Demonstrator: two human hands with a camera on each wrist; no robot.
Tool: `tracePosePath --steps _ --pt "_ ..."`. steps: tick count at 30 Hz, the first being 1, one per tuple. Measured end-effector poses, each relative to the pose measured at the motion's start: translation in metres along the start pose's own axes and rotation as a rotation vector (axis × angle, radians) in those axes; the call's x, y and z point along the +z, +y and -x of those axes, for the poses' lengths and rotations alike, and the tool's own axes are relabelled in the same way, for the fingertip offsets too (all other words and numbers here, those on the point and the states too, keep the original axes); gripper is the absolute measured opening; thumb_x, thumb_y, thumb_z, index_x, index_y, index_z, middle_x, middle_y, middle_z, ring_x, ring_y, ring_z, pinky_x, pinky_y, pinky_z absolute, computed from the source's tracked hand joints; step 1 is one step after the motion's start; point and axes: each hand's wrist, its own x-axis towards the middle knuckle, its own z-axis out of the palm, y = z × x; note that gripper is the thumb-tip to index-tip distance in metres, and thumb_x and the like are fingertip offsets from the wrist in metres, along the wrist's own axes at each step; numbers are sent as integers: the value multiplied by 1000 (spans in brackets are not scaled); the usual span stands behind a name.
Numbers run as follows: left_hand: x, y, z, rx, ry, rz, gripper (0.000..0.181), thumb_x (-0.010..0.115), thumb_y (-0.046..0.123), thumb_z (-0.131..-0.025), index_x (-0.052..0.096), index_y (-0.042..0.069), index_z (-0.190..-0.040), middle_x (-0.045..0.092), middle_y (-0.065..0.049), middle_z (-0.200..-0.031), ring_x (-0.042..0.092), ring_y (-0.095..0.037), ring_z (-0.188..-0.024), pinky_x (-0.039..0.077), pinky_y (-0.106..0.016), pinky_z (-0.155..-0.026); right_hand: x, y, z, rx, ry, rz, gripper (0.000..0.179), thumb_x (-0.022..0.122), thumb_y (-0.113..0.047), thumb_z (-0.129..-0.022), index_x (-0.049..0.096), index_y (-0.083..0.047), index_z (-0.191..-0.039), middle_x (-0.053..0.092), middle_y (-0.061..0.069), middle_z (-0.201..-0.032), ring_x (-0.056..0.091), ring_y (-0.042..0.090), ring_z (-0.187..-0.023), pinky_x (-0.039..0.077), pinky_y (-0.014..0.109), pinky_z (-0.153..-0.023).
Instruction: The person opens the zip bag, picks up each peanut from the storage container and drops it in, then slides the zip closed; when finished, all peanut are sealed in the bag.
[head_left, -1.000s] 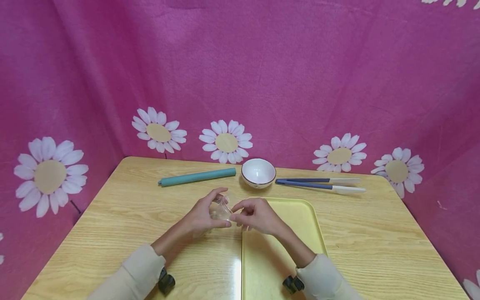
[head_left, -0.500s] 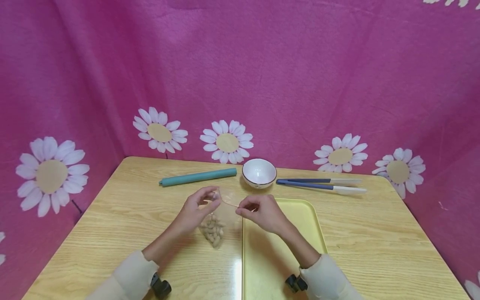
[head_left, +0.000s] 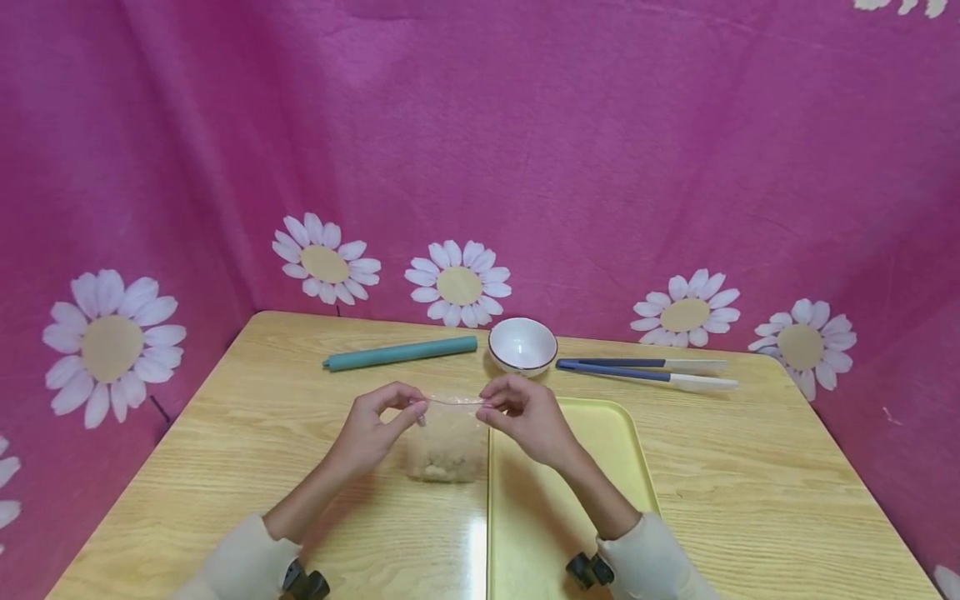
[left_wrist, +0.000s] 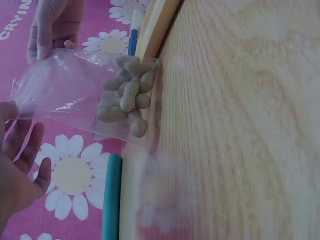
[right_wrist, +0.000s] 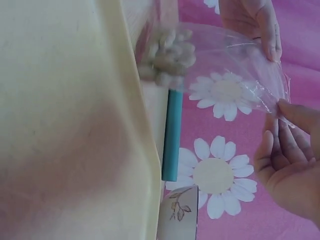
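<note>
A clear plastic zip bag (head_left: 448, 433) hangs upright between the two hands, its top edge stretched straight. Several unshelled peanuts (left_wrist: 127, 95) lie gathered at its bottom, close over the table. My left hand (head_left: 377, 423) pinches the left top corner between thumb and fingers. At the right top corner, my right hand (head_left: 531, 421) pinches the rim the same way. In the right wrist view the bag's film (right_wrist: 225, 55) is see-through and creased near the fingers.
A yellow tray (head_left: 570, 500) lies to the right, under the right forearm. Along the back of the wooden table (head_left: 750, 467) are a teal stick-shaped roll (head_left: 401, 353), a white bowl (head_left: 522, 345) and blue-and-white tongs (head_left: 645, 372). A pink flowered cloth (head_left: 480, 150) hangs behind.
Earlier the bag was bunched in the hands, then tilted with the peanuts at its lower left. Now it hangs straight, its top edge pulled level, and the left hand has a corner.
</note>
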Motion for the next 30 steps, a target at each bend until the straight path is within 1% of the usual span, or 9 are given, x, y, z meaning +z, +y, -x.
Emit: tracePosePath --steps 3,5,8,15,18,21,23,28,30 --pt "-1 0 1 0 5 -18 15 61 18 -93 68 6 -97 69 -5 -86 62 -13 -86 48 -29 -80 0 1 0 27 -3 -51 24 72 -6 -81 67 3 -102 71 19 -87 62 4 -72 51 19 -66" --pt "-1 -7 0 -13 12 -19 17 62 23 -92 69 8 -97 69 -2 -89 62 -14 -88 49 -31 -82 1 3 0 49 -11 -64 21 72 -7 -82 69 3 -100 71 19 -88 61 2 -71 50 18 -66" --pt "-2 -7 0 -55 27 -3 20 65 28 -90 71 9 -96 70 -2 -91 62 -14 -90 50 -34 -84 3 6 -1 88 -16 -95 16 71 -8 -82 71 4 -94 70 19 -87 58 2 -69 49 19 -66" --pt "-1 -5 -1 -188 79 127 23 69 28 -86 72 7 -95 70 -5 -91 60 -9 -79 50 -27 -70 8 10 -1 162 2 -152 19 68 -9 -85 68 7 -95 69 15 -90 58 4 -74 49 19 -72" --pt "0 -5 -1 -219 91 172 26 70 27 -85 71 4 -96 70 -1 -90 60 -8 -81 50 -25 -72 9 11 0 177 22 -170 19 67 -9 -86 68 8 -95 69 12 -90 59 4 -75 50 19 -73" --pt "1 -4 -1 -236 101 197 27 70 25 -86 71 0 -98 70 4 -88 61 -7 -83 51 -24 -75 11 12 0 175 70 -188 16 68 -7 -85 69 7 -93 70 12 -88 59 3 -74 50 19 -72" --pt "2 -4 -2 -242 110 203 27 70 23 -86 71 -1 -98 70 4 -86 61 -7 -81 51 -24 -73 12 13 0 161 111 -192 15 69 -7 -84 70 7 -91 70 11 -85 58 3 -72 49 19 -70" --pt "5 -1 -4 -234 145 178 24 72 21 -84 72 -1 -94 71 -3 -86 55 -6 -69 42 -21 -57 14 13 -1 136 180 -193 14 71 -6 -82 71 7 -87 69 8 -77 54 1 -67 46 17 -63" --pt "6 0 -4 -232 145 161 22 71 21 -85 72 0 -93 71 -7 -88 56 -5 -72 42 -19 -59 14 13 -2 135 180 -191 15 70 -6 -83 70 8 -88 69 9 -78 54 1 -66 45 17 -62"
